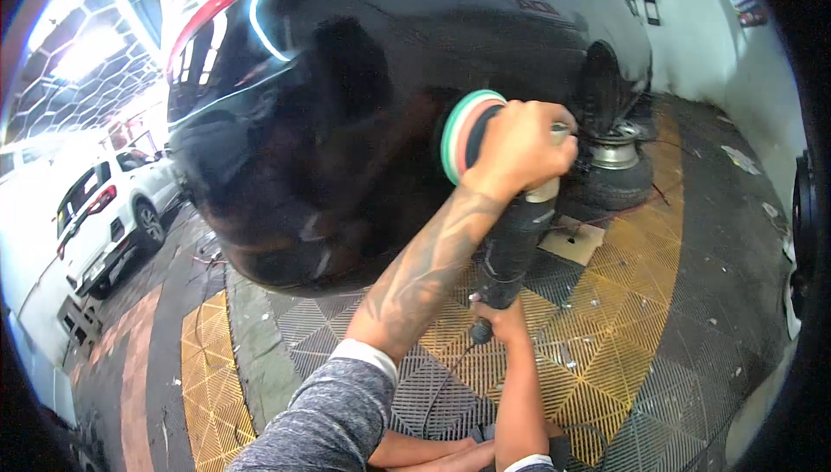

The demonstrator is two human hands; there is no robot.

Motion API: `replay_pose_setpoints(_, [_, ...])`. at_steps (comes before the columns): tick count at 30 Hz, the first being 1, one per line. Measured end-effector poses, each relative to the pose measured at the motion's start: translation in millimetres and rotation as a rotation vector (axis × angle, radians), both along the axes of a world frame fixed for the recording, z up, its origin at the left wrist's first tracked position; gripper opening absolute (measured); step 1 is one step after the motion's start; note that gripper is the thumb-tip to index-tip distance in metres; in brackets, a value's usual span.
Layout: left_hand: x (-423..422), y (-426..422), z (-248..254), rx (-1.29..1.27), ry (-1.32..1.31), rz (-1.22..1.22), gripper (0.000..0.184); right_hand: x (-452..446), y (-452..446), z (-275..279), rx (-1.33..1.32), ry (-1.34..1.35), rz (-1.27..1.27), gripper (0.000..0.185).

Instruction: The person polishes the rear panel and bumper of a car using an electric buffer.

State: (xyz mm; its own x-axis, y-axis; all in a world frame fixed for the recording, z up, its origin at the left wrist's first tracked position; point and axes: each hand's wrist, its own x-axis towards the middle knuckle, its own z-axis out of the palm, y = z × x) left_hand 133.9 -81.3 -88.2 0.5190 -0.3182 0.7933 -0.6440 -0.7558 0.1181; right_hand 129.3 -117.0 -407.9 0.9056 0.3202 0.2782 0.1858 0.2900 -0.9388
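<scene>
A black polisher (512,251) with a round green, white and orange pad (467,136) is in both of my hands. The pad's face is against the black car's body panel (346,117), or very near it. My left hand (528,143), at the end of a tattooed forearm, is closed over the polisher's head just behind the pad. Lower down, my right hand (502,316) wraps round the rear end of the body, where a cord (450,372) hangs down. The pad's contact edge is partly hidden.
A tire with a metal rim (613,160) lies on the floor beside the car, near a flat tan piece (571,242). Yellow and grey floor tiles (619,299) spread below. A white vehicle (108,204) stands at the left. Bare legs (433,450) show at the bottom.
</scene>
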Motion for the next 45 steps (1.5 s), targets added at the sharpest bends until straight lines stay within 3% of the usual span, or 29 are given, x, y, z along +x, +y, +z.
replay_pose_setpoints(2, [-8, 3, 9, 0.027, 0.011, 0.002, 0.026, -5, 2, 5, 0.031, 0.117, 0.07, 0.036])
replay_pose_setpoints(7, [-67, 41, 26, -0.03, -0.135, -0.026, 0.024, -45, 17, 37, -0.059, -0.195, -0.1, 0.031])
replay_pose_setpoints(13, [-168, 108, 50, -0.045, -0.26, -0.061, 0.023, -95, 42, 79, -0.273, -0.322, -0.097, 0.031])
replay_pose_setpoints(15, [-196, 132, 56, -0.171, -0.107, -0.084, 0.029, -120, 40, 107, -0.322, -0.35, -0.016, 0.03])
replay_pose_setpoints(16, [-204, 139, 60, -0.183, -0.238, -0.164, 0.024, -128, 42, 118, -0.313, -0.349, -0.016, 0.03])
replay_pose_setpoints(18, [-231, 152, 68, -0.316, -0.192, -0.182, 0.027, -139, 47, 133, -0.312, -0.505, 0.012, 0.049])
replay_pose_setpoints(22, [-260, 186, 98, -0.468, -0.21, -0.226, 0.034, -158, 51, 170, -0.129, -0.584, 0.2, 0.112])
replay_pose_setpoints(29, [-249, 168, 110, -0.49, -0.176, -0.192, 0.036, -146, 35, 177, -0.085, -0.653, 0.226, 0.104])
replay_pose_setpoints(34, [-195, 120, 91, -0.398, -0.08, -0.202, 0.033, -116, -2, 146, -0.071, -0.684, -0.008, 0.097])
replay_pose_setpoints(42, [-65, 36, 61, -0.117, -0.18, 0.0, 0.027, -36, -37, 74, -0.122, -0.303, -0.045, 0.066])
replay_pose_setpoints(45, [-25, 8, 59, -0.069, -0.03, 0.018, 0.027, -18, -32, 57, -0.02, -0.115, 0.009, 0.051])
